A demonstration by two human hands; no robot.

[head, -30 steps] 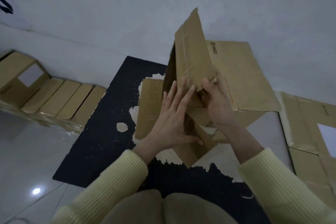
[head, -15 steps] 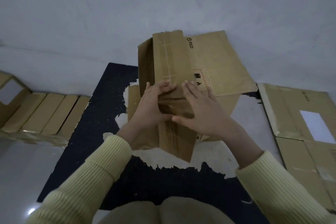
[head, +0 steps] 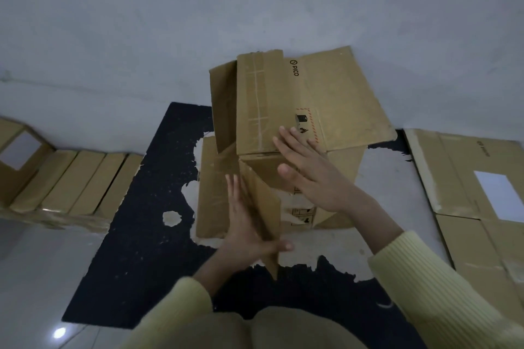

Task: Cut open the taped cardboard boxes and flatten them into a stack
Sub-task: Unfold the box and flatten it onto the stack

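The left hand (head: 249, 224) and right hand (head: 312, 176) pressed, fingers straight, on a half-collapsed PICO cardboard box (head: 283, 105). One flattened box (head: 467, 178) lay to the right (whole boxes (head: 71, 181) remained on the left).

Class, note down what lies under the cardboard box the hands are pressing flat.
Under the box another flattened cardboard sheet shows at both sides, lying on the worn black mat. Whether more sheets lie beneath it is covered.
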